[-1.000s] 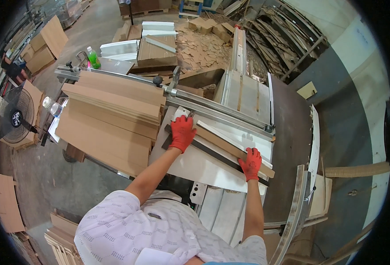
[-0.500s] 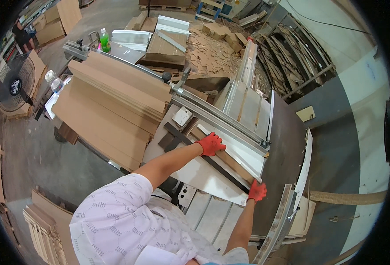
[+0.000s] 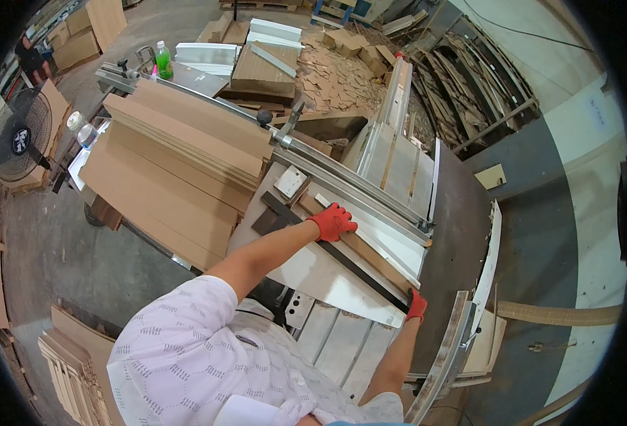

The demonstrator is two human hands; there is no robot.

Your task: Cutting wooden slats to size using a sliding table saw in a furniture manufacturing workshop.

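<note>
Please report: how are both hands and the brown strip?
Left hand over brown strip. Right hand at its right end. Black strip alongside.

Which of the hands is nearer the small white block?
Left: the left hand is on the brown strip, below-right of the white block; the right hand is farther, at the strip's right end.

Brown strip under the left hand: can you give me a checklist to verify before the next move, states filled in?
1. Left hand over the brown strip: ok.
2. Right hand at the strip's lower right end: ok.
3. Red gloves on both hands: ok.
4. Firm grip: cannot tell; fingertips are partly hidden.
5. No other pieces nearby: not ok; a black strip lies alongside, a white block near the upper end.
</note>
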